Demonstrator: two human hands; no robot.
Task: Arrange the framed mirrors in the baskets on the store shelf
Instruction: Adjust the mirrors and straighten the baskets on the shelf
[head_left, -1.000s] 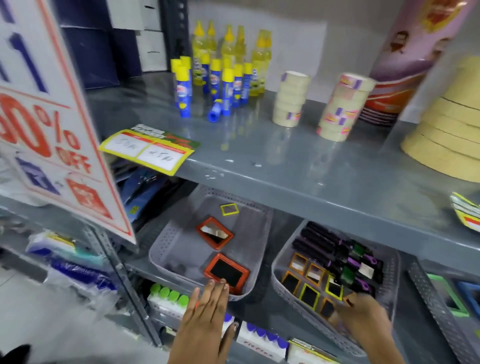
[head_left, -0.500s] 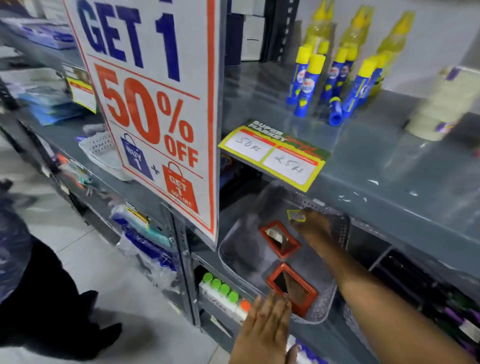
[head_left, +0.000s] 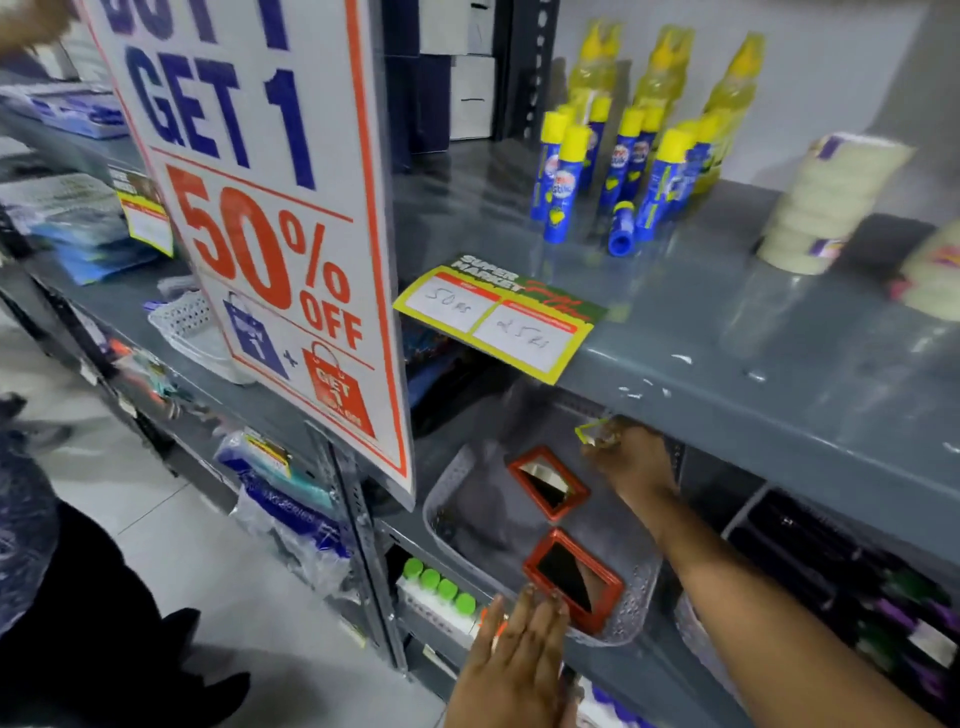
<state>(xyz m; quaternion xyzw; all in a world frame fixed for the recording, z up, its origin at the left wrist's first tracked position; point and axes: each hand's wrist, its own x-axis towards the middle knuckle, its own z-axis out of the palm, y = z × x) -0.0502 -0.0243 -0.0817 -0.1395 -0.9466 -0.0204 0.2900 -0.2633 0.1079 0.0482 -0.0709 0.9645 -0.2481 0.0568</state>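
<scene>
The right hand (head_left: 631, 460) pinches a small yellow mirror (head_left: 589, 432) over the basket's (head_left: 447, 499) back; the left hand (head_left: 519, 654) rests flat, empty, at its front rim.

A large white sale sign (head_left: 260, 218) reading "GET 1, 50% OFF" hangs across the upper left of the frame. Right of it, blue glue sticks (head_left: 618, 171) with yellow caps stand at top centre, one lying flat. Tape rolls (head_left: 826, 208) are stacked at far right. A yellow price tag (head_left: 498, 317) sits mid-frame.
</scene>
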